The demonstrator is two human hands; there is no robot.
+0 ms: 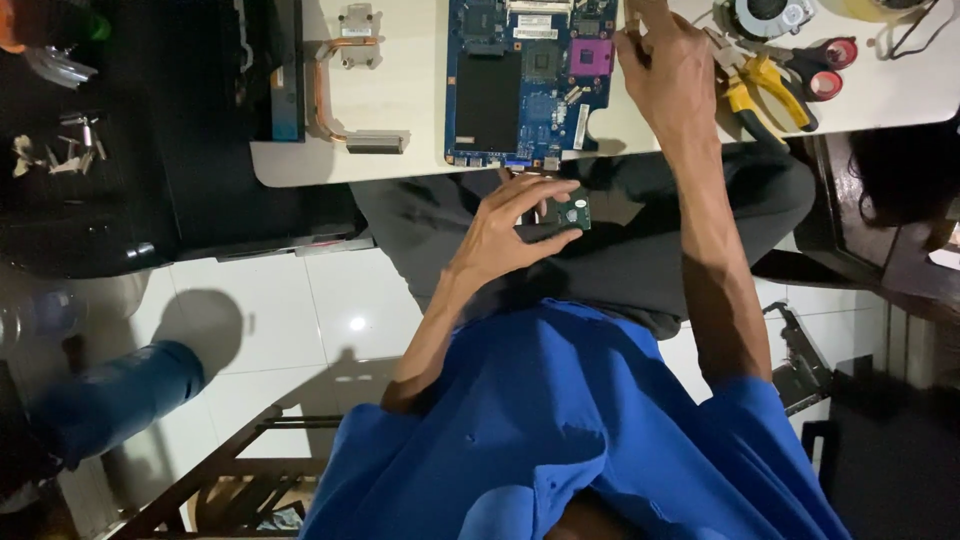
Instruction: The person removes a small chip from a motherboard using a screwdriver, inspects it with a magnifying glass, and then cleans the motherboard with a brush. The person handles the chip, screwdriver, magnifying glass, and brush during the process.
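Note:
My left hand (510, 228) is over my lap, just below the table edge. It pinches a small square green chip (573, 213) between thumb and fingers. My right hand (668, 62) reaches up onto the white table (410, 95) at the right edge of a blue laptop motherboard (525, 85), close to its purple socket (590, 55). The right hand's fingers are bunched at the frame's top. Whether they grip anything is hidden.
A copper heat pipe with cooling fins (345, 105) lies left of the board, beside a black laptop shell (275, 70). Yellow-handled pliers (765, 88), red-handled scissors (825, 65) and a fan (770, 15) lie right of my hand. Loose screws (60, 150) sit far left.

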